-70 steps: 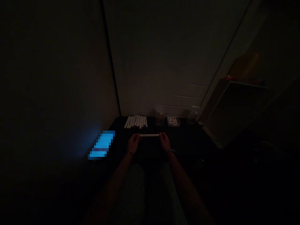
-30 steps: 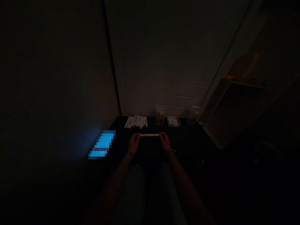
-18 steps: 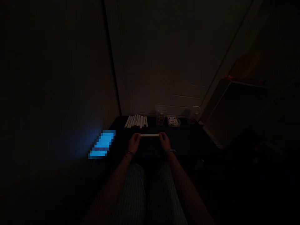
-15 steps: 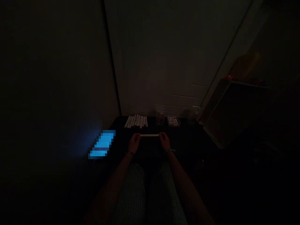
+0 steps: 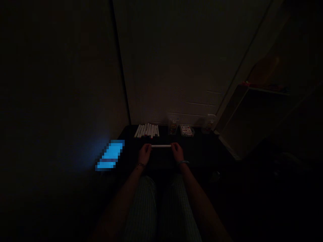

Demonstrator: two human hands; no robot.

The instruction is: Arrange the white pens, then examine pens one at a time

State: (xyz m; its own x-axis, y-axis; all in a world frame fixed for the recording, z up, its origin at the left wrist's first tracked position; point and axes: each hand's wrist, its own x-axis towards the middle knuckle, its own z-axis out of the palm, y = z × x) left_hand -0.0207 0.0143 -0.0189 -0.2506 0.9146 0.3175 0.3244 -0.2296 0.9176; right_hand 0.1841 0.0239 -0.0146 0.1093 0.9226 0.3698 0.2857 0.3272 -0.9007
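Note:
A white marker (image 5: 161,146) lies level between my two hands, above the dark table (image 5: 202,151). My left hand (image 5: 144,153) pinches its left end, and my right hand (image 5: 177,152) pinches its right end. The fingertips cover both ends of it. Just beyond my left hand, a row of several white markers (image 5: 147,130) rests side by side on the table, some showing coloured ends. Dim light hides finer detail.
Along the wall stand a clear plastic container (image 5: 173,126), a clear box with a patterned label (image 5: 186,130) and another clear container (image 5: 209,124). A glowing blue pixelated screen (image 5: 110,156) is at the left. To the right is a shelf unit (image 5: 237,111).

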